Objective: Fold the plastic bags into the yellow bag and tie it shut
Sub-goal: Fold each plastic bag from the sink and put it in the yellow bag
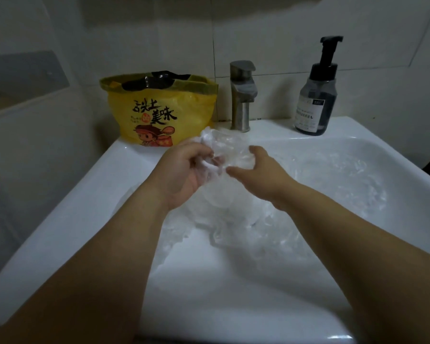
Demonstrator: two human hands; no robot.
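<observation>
A yellow bag (159,110) with black lettering and a cartoon figure stands open on the back left ledge of the sink, with a black plastic bag (150,79) sticking out of its top. Over the basin I hold a clear plastic bag (230,147), crumpled, just in front of the yellow bag. My left hand (184,167) grips its left side with curled fingers. My right hand (261,170) holds its right side with thumb and fingers. More clear plastic bags (333,184) lie loose in the basin below and to the right.
The white sink (67,219) fills the lower view. A metal tap (242,95) stands at the back centre, right of the yellow bag. A dark pump bottle (317,95) stands at the back right. A tiled wall rises behind.
</observation>
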